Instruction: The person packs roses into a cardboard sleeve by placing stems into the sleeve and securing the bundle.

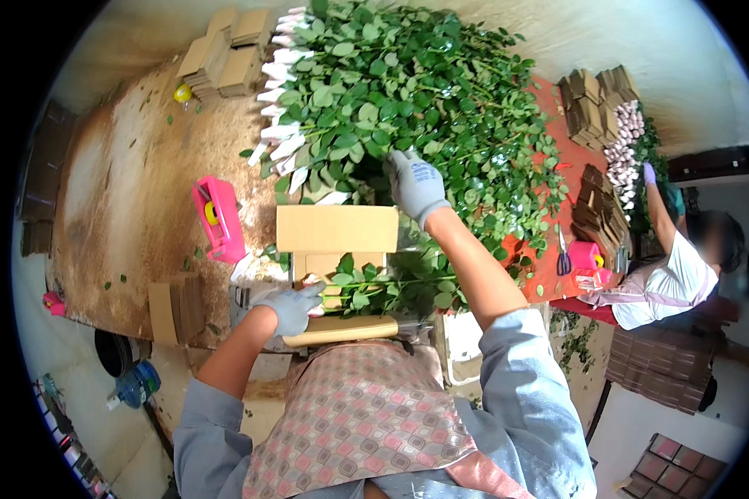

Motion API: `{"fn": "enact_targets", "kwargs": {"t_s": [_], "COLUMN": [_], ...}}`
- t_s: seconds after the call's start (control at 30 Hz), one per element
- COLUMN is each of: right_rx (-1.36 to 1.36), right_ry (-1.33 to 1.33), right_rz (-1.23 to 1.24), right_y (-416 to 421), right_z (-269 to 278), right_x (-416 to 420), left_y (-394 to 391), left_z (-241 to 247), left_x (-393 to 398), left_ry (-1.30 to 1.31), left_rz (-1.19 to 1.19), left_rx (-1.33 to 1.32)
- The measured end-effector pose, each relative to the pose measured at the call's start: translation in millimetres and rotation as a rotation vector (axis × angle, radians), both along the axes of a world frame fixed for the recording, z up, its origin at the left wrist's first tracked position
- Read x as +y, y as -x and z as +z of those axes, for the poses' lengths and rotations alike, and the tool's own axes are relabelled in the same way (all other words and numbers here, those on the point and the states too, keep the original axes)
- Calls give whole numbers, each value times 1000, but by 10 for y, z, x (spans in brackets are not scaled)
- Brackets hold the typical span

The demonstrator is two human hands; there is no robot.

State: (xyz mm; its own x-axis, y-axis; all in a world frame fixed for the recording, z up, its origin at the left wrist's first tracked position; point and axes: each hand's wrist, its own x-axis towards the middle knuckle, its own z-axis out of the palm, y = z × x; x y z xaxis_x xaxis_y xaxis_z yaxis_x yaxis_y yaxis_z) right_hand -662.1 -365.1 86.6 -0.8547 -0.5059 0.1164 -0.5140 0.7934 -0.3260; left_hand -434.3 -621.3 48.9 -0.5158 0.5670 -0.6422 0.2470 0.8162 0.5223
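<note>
My left hand (292,307), in a grey glove, lies at the bud end of a few leafy rose stems (381,288); whether its fingers grip them cannot be told. These stems rest on an opened cardboard wrapper (337,229) close to my apron. My right hand (417,184), gloved too, reaches over the near side of a large pile of rose stems (412,93); leaves hide its fingertips, so its hold is unclear. White sleeves (281,132) cover the flower heads along the pile's left edge.
A pink tape dispenser (220,218) stands on the worn table (118,206). Cardboard stacks (206,62) lie behind it, another (178,307) at the front edge. Scissors (563,257) and a second dispenser (583,256) are on the red surface at right, near a co-worker (668,280) and pale roses (624,143).
</note>
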Motion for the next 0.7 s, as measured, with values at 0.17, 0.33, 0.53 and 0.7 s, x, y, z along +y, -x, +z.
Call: {"fn": "enact_targets", "kwargs": {"t_s": [0.17,0.33,0.53,0.7], "right_rx": [-148,-14,368,209], "right_ry": [-503,-714,-471,-511], "right_rz": [35,202,88,274], "right_y": [164,52,-178,-1063], "right_z": [-708,-295,1082,1401], "right_x": [333,371,462,239], "left_y": [65,56,-55,-81], "left_z": [5,87,-292,-401], "left_x": [7,23,-51,-115], "left_ry": [49,45,-25,-61], "left_rz": [-42,3,-9,-176], "left_rx": [-69,-66,9,96]}}
